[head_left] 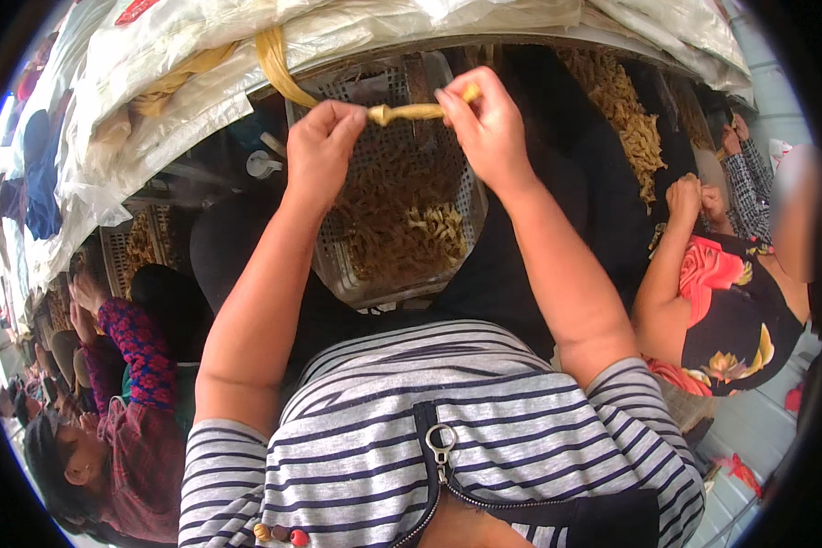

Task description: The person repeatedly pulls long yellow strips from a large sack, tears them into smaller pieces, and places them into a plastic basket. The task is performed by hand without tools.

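Note:
A soft yellow strip (414, 111), perhaps tofu skin, stretches between my two hands above a plastic basket. There is a small knot (382, 115) in it, close to my left fingertips. My left hand (325, 147) pinches the strip between thumb and fingers, and its long tail (277, 65) runs up over the table edge. With thumb and forefinger my right hand (488, 130) grips the short end, which pokes out beyond the fingers. Below, the perforated basket (377, 299) sits between my knees and holds many brownish knotted pieces (394, 185) and a paler heap (442, 229).
Clear plastic sheeting (198, 34) covers the table ahead, with more yellow strips (185, 79) on it. A white round object (264, 164) is under the edge. Co-workers' hands (690, 198) are at right, near piled knots (623, 123); another person's hands (85, 294) are at left.

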`<state>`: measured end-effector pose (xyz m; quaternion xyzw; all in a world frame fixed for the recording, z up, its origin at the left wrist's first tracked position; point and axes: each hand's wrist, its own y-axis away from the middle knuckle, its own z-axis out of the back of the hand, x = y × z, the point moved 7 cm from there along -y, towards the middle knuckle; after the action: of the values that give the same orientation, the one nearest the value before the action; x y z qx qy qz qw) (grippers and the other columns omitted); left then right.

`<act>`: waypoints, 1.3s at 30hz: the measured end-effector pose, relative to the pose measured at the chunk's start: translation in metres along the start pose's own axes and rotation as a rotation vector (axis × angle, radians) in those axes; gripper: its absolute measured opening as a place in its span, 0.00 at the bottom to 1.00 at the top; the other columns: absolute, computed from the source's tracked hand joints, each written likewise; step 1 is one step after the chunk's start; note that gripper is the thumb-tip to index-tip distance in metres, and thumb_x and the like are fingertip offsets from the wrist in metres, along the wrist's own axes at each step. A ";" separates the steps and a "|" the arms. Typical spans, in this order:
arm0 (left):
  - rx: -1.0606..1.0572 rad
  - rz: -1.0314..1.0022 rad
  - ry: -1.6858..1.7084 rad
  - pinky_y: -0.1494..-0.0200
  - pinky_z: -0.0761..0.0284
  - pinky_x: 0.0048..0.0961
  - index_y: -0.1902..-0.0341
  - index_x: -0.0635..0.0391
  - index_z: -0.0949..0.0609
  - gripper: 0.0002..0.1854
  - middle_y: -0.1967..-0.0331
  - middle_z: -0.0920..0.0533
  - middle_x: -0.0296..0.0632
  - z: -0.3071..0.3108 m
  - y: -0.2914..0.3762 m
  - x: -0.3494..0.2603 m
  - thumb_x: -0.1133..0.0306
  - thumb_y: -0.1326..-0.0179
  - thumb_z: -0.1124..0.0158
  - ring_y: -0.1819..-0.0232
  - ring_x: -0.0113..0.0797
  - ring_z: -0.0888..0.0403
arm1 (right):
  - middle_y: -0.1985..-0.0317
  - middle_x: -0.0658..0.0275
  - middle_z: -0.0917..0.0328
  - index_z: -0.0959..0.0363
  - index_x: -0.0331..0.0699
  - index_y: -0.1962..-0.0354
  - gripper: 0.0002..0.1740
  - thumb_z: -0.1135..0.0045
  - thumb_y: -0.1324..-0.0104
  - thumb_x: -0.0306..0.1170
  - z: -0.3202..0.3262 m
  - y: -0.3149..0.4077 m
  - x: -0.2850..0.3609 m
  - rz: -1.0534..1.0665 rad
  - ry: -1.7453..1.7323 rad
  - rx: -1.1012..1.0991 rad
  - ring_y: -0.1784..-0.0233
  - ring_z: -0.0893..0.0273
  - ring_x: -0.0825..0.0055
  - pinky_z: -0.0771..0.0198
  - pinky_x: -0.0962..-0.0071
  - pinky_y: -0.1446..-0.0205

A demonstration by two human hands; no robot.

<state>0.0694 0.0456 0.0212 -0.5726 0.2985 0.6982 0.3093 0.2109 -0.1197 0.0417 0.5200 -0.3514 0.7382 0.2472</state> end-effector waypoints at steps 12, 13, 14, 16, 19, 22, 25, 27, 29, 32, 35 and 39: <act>0.307 -0.595 -0.542 0.66 0.23 0.38 0.66 0.59 0.19 0.11 0.72 0.19 0.53 -0.053 0.100 -0.071 0.64 0.34 0.39 0.69 0.53 0.19 | 0.53 0.62 0.17 0.23 0.35 0.46 0.15 0.47 0.26 0.30 -0.048 0.141 0.042 -0.166 -0.044 0.805 0.50 0.20 0.65 0.26 0.65 0.44; 0.227 -0.549 -0.517 0.66 0.22 0.41 0.65 0.58 0.17 0.12 0.71 0.18 0.53 -0.041 0.089 -0.049 0.62 0.33 0.42 0.69 0.52 0.18 | 0.44 0.60 0.20 0.23 0.35 0.45 0.15 0.49 0.24 0.29 -0.052 0.151 0.058 -0.510 -0.399 0.874 0.47 0.20 0.65 0.29 0.67 0.40; 0.248 -0.085 -0.308 0.67 0.22 0.39 0.64 0.57 0.16 0.14 0.73 0.16 0.49 -0.019 0.064 0.007 0.61 0.30 0.45 0.73 0.42 0.19 | 0.39 0.60 0.23 0.24 0.38 0.43 0.16 0.48 0.25 0.30 -0.049 0.135 0.081 -0.159 -0.310 0.737 0.43 0.23 0.65 0.32 0.67 0.37; 0.531 0.344 0.294 0.73 0.29 0.30 0.62 0.53 0.17 0.12 0.78 0.22 0.35 -0.023 0.096 0.041 0.62 0.28 0.46 0.78 0.29 0.27 | 0.33 0.65 0.30 0.26 0.53 0.36 0.26 0.40 0.32 0.35 -0.044 0.132 0.126 0.439 0.417 0.520 0.30 0.39 0.60 0.45 0.58 0.30; 0.788 0.527 0.691 0.76 0.36 0.22 0.58 0.51 0.19 0.05 0.82 0.29 0.29 -0.046 0.129 0.022 0.67 0.28 0.44 0.82 0.22 0.34 | 0.32 0.65 0.31 0.27 0.54 0.35 0.28 0.40 0.33 0.37 -0.048 0.126 0.106 0.505 0.485 0.462 0.29 0.38 0.59 0.48 0.58 0.31; 0.563 0.427 0.628 0.76 0.33 0.24 0.61 0.54 0.22 0.05 0.80 0.24 0.32 -0.047 0.126 0.004 0.70 0.27 0.44 0.82 0.23 0.31 | 0.40 0.60 0.23 0.20 0.44 0.45 0.23 0.42 0.39 0.24 -0.041 0.128 0.116 0.521 0.349 0.512 0.36 0.30 0.59 0.42 0.62 0.35; 0.243 0.091 0.053 0.74 0.27 0.19 0.57 0.58 0.22 0.03 0.74 0.20 0.35 -0.035 0.121 -0.009 0.73 0.27 0.45 0.76 0.21 0.23 | 0.59 0.55 0.18 0.19 0.34 0.54 0.19 0.45 0.44 0.16 -0.025 0.118 0.110 0.449 0.414 0.307 0.51 0.20 0.58 0.29 0.68 0.50; 0.151 -0.172 -0.063 0.68 0.23 0.23 0.54 0.61 0.27 0.02 0.72 0.18 0.40 -0.033 0.121 -0.027 0.76 0.27 0.47 0.72 0.24 0.19 | 0.62 0.55 0.19 0.20 0.32 0.56 0.16 0.42 0.43 0.18 -0.025 0.107 0.079 0.189 0.168 0.206 0.55 0.21 0.58 0.28 0.67 0.55; 0.140 -0.238 -0.040 0.68 0.22 0.27 0.55 0.61 0.29 0.04 0.74 0.18 0.44 -0.034 0.117 -0.032 0.76 0.27 0.44 0.73 0.28 0.18 | 0.64 0.55 0.20 0.21 0.31 0.58 0.13 0.41 0.42 0.19 -0.026 0.099 0.060 -0.028 0.028 0.342 0.58 0.22 0.59 0.28 0.67 0.56; 0.290 -0.081 -0.137 0.67 0.22 0.28 0.37 0.60 0.32 0.20 0.70 0.16 0.45 -0.048 0.100 -0.031 0.69 0.27 0.41 0.71 0.28 0.17 | 0.68 0.54 0.22 0.24 0.33 0.65 0.06 0.39 0.41 0.22 -0.026 0.084 0.047 -0.016 0.149 0.389 0.64 0.23 0.57 0.27 0.63 0.58; 0.379 0.198 0.077 0.72 0.31 0.24 0.35 0.60 0.29 0.20 0.73 0.21 0.39 -0.055 0.082 -0.013 0.63 0.26 0.45 0.74 0.24 0.25 | 0.68 0.56 0.25 0.27 0.34 0.68 0.07 0.36 0.38 0.25 -0.024 0.075 0.046 0.078 0.219 0.264 0.64 0.23 0.62 0.28 0.66 0.59; 0.520 0.624 0.568 0.82 0.49 0.20 0.56 0.56 0.19 0.14 0.83 0.36 0.25 -0.049 0.073 0.030 0.60 0.26 0.49 0.84 0.18 0.43 | 0.71 0.69 0.27 0.30 0.35 0.67 0.10 0.35 0.33 0.25 -0.007 0.053 0.013 -0.050 -0.225 -0.074 0.70 0.30 0.83 0.31 0.78 0.65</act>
<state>0.0381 -0.0352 -0.0123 -0.5274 0.6923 0.4764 0.1248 0.1636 -0.1471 0.0385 0.5986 -0.3908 0.6555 0.2434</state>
